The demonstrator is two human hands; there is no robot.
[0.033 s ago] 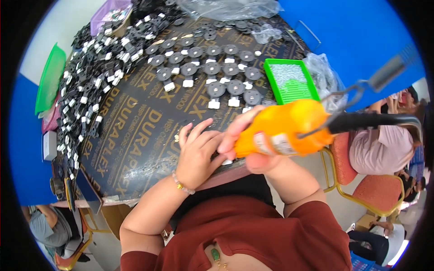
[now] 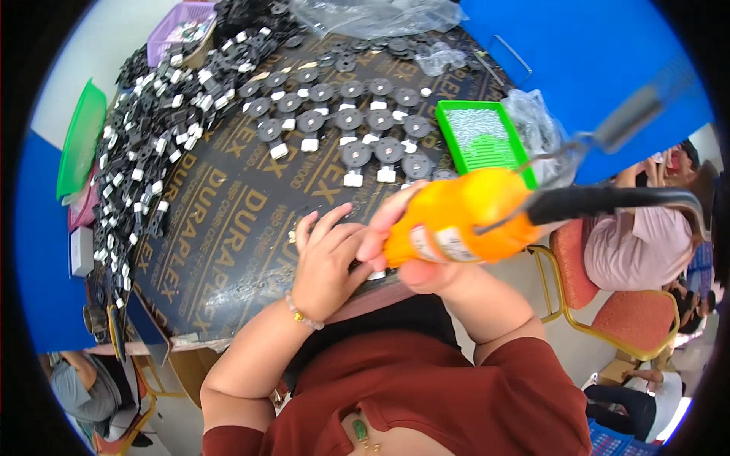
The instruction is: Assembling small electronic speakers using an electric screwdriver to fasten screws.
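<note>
My right hand (image 2: 403, 228) is wrapped round an orange electric screwdriver (image 2: 464, 216), its front end pointing down toward the table edge. Beside it, my left hand (image 2: 328, 258) rests on the table, thumb and index finger pinched in by the screwdriver's front end, other fingers spread. A small part with a white end (image 2: 376, 275) peeks out beneath my fingers; the rest of it and the tool's tip are hidden. Beyond my hands stand rows of black round parts with white ends (image 2: 356, 154).
A large pile of black and white parts (image 2: 163, 125) covers the table's left side. A green tray of small metal pieces (image 2: 447, 129) lies right, beside clear plastic (image 2: 536, 125). A spring (image 2: 631, 118) and black cable (image 2: 601, 204) run from the screwdriver. A purple basket (image 2: 158, 38) stands far left.
The whole view has shifted slightly, so the table and its parts appear a little further left. Both hands keep the same grip and place at the table edge.
</note>
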